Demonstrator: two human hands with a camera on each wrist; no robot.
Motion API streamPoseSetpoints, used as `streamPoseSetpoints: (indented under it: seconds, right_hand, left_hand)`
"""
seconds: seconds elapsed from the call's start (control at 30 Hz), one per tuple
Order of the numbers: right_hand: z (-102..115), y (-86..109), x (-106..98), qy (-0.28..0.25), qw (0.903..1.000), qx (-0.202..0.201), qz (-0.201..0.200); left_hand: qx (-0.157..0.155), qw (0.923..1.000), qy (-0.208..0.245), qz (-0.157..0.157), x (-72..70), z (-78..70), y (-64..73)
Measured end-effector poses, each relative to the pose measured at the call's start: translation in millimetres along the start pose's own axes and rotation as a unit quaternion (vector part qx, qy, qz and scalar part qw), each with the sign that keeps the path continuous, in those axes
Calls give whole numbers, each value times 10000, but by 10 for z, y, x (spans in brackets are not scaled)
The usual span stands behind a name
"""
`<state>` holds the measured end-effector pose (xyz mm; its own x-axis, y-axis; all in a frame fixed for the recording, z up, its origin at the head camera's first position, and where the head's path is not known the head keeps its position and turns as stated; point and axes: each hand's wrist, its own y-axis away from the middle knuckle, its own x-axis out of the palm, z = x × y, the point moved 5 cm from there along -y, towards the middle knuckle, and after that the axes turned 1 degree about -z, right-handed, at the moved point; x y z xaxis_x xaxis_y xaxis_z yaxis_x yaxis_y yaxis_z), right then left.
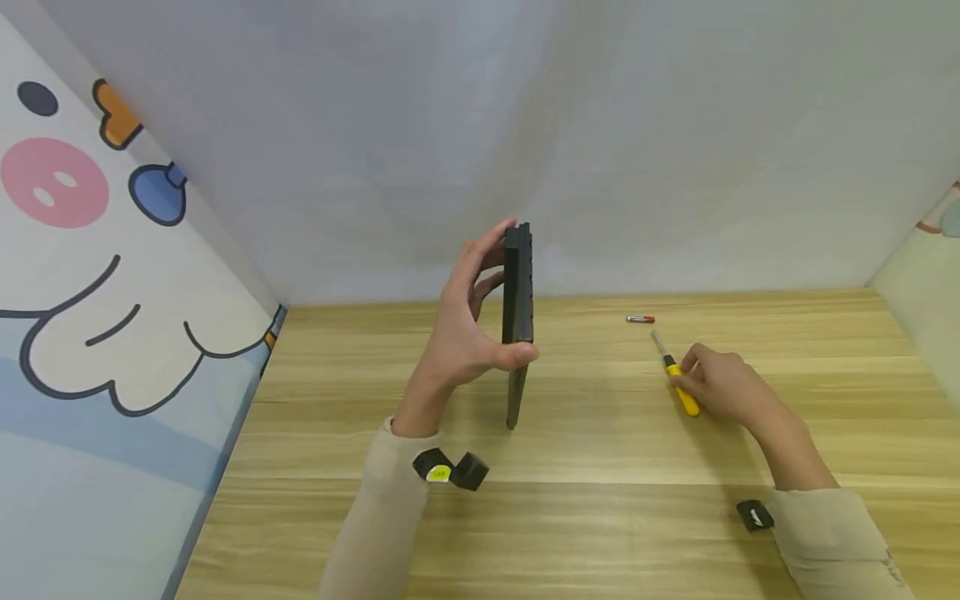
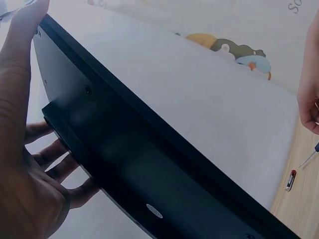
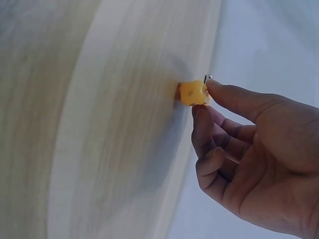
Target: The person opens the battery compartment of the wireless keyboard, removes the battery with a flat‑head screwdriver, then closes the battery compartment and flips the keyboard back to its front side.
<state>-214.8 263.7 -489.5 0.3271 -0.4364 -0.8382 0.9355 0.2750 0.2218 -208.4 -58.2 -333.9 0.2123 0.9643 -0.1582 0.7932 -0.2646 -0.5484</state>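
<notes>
My left hand [image 1: 468, 333] grips a black keyboard [image 1: 513, 292], held up on edge above the table, its thumb at the near side and fingers at the far side. In the left wrist view the keyboard's underside [image 2: 114, 144] shows small screws and an oval label; the keys appear only edge-on in the head view. On the right, my right hand [image 1: 723, 383] pinches the yellow handle of a screwdriver [image 1: 686, 400] between thumb and fingers. The handle's end [image 3: 193, 93] faces the right wrist camera. Beyond the screwdriver's tip lies a small red and silver battery [image 1: 641, 319].
The wooden table [image 1: 570, 533] runs back to a pale grey wall [image 1: 600, 150]. A panel with cartoon drawings [image 1: 112, 317] borders the left side. Another light panel [image 1: 922, 275] stands at the right edge. Small black devices sit at both wrists.
</notes>
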Motion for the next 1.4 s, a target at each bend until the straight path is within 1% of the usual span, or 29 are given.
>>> streamPoseSetpoints:
  seconds: [0.17, 0.33, 0.53, 0.6, 0.67, 0.83, 0.9, 1.07, 1.23, 1.4]
  right_hand:
    - [-6, 3, -14, -19, 10000, 3, -11]
    - [0, 18, -43, -11, 10000, 39, -60]
    - [95, 64, -110, 32, 9996, 11, -265]
    - [168, 78, -122, -4, 9992, -136, -382]
    - [252, 87, -115, -111, 9981, -371, -469]
    - [462, 108, -21, -501, 9930, -917, -555]
    - [511, 84, 37, -608, 9915, -1029, -509]
    - [610, -70, 191, -731, 9882, -1319, -275]
    - [734, -188, 300, -836, 9850, -1505, -83]
    - [843, -263, 378, -954, 9813, -1669, 83]
  left_hand:
    - [23, 9991, 410, -42, -56, -11, 23]
    - [10, 9963, 846, -137, -110, -4, 49]
    - [109, 9936, 1105, -213, -149, -11, 103]
    - [151, 9927, 1173, -239, -158, -10, 125]
    - [181, 9918, 1237, -264, -163, -8, 148]
    - [198, 9912, 1259, -356, -176, -3, 201]
    - [183, 9909, 1265, -419, -172, 10, 210]
    - [147, 9897, 1306, -562, -149, 58, 203]
    - [119, 9892, 1329, -599, -111, 94, 180]
    - [134, 9894, 1302, -635, -71, 125, 147]
